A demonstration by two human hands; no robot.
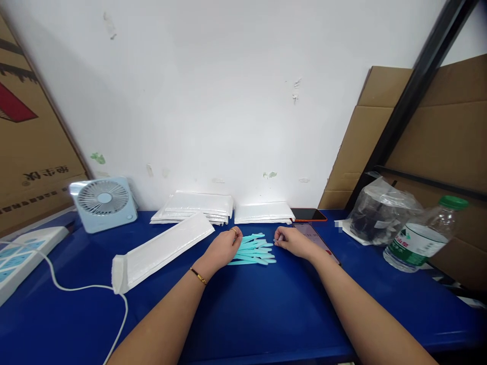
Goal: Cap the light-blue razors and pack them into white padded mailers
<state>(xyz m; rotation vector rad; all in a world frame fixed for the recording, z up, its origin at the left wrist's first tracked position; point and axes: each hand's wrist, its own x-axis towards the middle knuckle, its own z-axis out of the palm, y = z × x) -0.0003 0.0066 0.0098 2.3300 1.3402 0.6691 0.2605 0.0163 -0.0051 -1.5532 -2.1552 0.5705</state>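
Several thin teal plastic sticks [255, 251] lie in a loose pile on the blue table [243, 314]. My left hand [225, 248] rests on the left end of the pile, fingers curled over the sticks. My right hand [292, 242] is at the pile's right end, fingertips pinched at the stick tips. A long white padded pouch [163, 251] lies to the left of my left hand, its end open.
Stacks of white pouches [198, 207] [262, 212] sit by the wall. Two phones [309, 215] [317, 241] lie right of my right hand. A small fan [103, 203], a power strip [23, 253] with cable, a bagged item [380, 210] and a water bottle [422, 235] are around.
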